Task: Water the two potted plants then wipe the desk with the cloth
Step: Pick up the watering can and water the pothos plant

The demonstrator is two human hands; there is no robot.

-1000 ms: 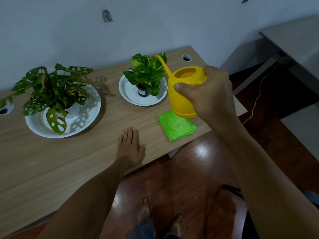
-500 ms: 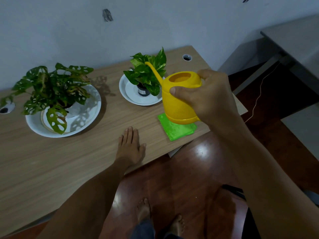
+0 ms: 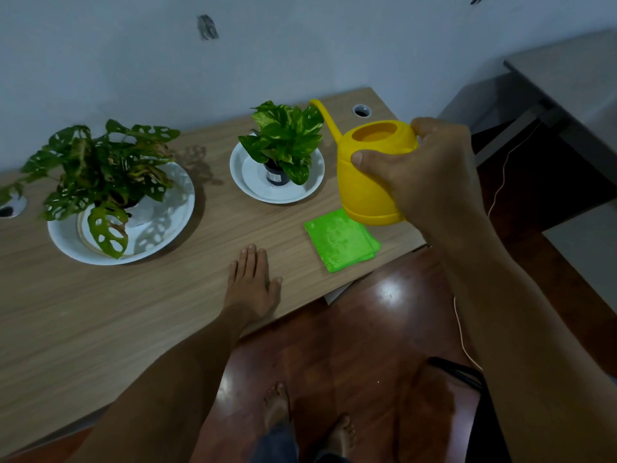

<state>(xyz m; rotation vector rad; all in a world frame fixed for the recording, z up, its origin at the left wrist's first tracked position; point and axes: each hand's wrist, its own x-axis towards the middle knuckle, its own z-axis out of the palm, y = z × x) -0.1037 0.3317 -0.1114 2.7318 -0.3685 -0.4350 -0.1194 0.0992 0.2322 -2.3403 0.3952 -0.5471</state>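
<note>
My right hand (image 3: 430,172) grips a yellow watering can (image 3: 367,168) held above the desk's right end; its thin spout points up and left, its tip beside the leaves of the small potted plant (image 3: 283,135). That plant stands in a dark pot on a white saucer (image 3: 247,182). A larger plant with holed leaves (image 3: 100,165) sits in a wide white dish (image 3: 63,238) at the left. A folded green cloth (image 3: 340,242) lies flat near the front right edge, just below the can. My left hand (image 3: 252,279) rests flat on the wooden desk (image 3: 100,312), fingers straight.
Two round cable holes pierce the desk, one at the far right (image 3: 361,110), one at the left edge (image 3: 10,208). A grey wall backs the desk. A second table (image 3: 567,81) stands to the right, with a thin cable (image 3: 500,182) hanging. My bare feet (image 3: 277,406) stand on the dark floor.
The watering can moved right and rose; half a second ago its spout lay over the small plant's leaves, now its tip is at their right side. My left hand stayed put.
</note>
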